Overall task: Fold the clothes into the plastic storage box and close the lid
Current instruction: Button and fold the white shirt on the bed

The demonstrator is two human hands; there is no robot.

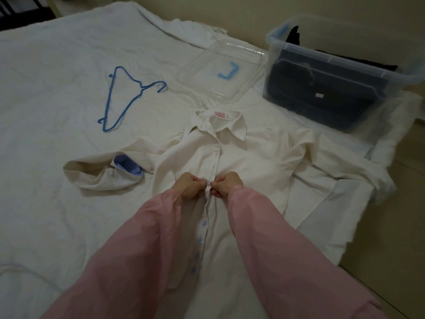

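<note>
Fingertips of the left hand [186, 185] and right hand [227, 182] meet at the front strip of a white shirt [243, 162], each pinching an edge of cloth around a pale blue button [208, 184]. Both hands are closed on the shirt, which lies face up on the bed sheet [46, 65], collar away from the person. Beyond it sit the clear lid [220, 72] and the storage box [345, 72] holding dark clothes. To the left, a blue hanger [124, 97] lies apart.

Home bedroom; white-sheeted bed [57, 54]; hanger [128, 97].
</note>
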